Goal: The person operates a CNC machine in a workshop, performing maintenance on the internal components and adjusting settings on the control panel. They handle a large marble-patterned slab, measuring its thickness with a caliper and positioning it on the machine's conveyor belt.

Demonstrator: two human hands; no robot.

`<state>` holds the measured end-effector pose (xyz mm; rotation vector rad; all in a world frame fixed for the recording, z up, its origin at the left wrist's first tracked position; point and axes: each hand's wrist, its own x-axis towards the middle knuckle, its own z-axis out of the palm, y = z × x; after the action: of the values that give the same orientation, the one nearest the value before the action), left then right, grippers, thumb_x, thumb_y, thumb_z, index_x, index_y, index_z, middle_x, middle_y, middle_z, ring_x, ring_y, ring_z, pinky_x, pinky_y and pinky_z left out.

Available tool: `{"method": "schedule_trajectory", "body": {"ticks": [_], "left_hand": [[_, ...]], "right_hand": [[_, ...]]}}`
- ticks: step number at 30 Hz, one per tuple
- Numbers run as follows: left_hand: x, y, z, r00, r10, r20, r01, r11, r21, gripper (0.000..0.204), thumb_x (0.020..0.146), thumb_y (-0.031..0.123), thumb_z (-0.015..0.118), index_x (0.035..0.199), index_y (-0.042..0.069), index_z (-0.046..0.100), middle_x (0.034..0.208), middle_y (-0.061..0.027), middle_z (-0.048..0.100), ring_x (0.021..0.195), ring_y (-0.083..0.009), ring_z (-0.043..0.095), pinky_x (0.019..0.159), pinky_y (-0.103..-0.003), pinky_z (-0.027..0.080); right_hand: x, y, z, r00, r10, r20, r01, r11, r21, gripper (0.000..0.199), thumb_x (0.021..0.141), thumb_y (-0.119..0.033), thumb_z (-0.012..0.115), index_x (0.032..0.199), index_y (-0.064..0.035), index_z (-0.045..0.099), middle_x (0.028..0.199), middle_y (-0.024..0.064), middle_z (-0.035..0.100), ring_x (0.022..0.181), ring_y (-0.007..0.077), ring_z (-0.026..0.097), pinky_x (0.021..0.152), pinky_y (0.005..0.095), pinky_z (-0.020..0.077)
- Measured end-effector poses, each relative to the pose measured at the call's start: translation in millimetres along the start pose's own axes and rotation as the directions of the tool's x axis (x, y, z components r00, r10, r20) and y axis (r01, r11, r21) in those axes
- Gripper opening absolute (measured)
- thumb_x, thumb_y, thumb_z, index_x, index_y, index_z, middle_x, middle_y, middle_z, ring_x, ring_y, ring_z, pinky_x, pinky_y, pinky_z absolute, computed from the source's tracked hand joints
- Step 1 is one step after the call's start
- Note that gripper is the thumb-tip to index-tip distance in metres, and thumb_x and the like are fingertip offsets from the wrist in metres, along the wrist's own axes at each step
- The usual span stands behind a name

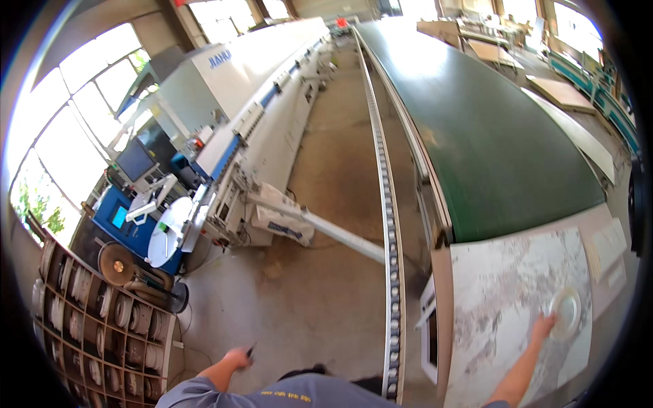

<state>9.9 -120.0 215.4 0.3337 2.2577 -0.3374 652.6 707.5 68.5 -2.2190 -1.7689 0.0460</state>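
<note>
Blue capital letters [220, 60] mark the white machine [255, 60], far left. Yellow characters [289, 396] cross the near grey shirt [235, 399]. Print on the white bag [275, 219] is blurred.

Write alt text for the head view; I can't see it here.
A person's right grip meets the edge of a pale round object over a marbled panel; the left grip holds a small dark object. Beyond the panel runs a green conveyor belt, with a long white machine to the left and a compartmented rack at lower left.
</note>
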Motion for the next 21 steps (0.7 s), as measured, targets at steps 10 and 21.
{"method": "schedule_trajectory", "body": {"ticks": [10, 21], "left_hand": [[-41.7, 44.3, 82.2, 0.973, -0.14, 0.184, 0.198, 0.916, -0.35, 0.059, 0.071, 0.055, 0.071, 0.113, 0.014, 0.06, 0.092, -0.0125, 0.07, 0.075, -0.0296, 0.065, 0.064, -0.04, 0.05], [18.1, 119.3, 101.1, 0.933, 0.349, -0.089, -0.345, 0.791, -0.506, 0.08, 0.076, 0.048, 0.074, 0.143, 0.02, 0.041, 0.088, -0.0098, 0.07, 0.058, -0.0323, 0.062, 0.047, -0.041, 0.047]], "right_hand": [[38.2, 30.4, 24.0, 0.992, 0.128, -0.003, -0.125, 0.961, -0.245, 0.063, 0.084, -0.027, 0.067, 0.137, -0.0027, 0.042, 0.14, 0.0149, 0.045, 0.127, 0.0329, 0.045, 0.101, 0.0438, 0.0406], [-130.5, -8.3, -4.2, 0.795, -0.537, -0.283, 0.531, 0.841, -0.106, 0.068, 0.082, -0.041, 0.07, 0.137, -0.0109, 0.044, 0.144, 0.0193, 0.042, 0.128, 0.0464, 0.039, 0.104, 0.0664, 0.029]]}}
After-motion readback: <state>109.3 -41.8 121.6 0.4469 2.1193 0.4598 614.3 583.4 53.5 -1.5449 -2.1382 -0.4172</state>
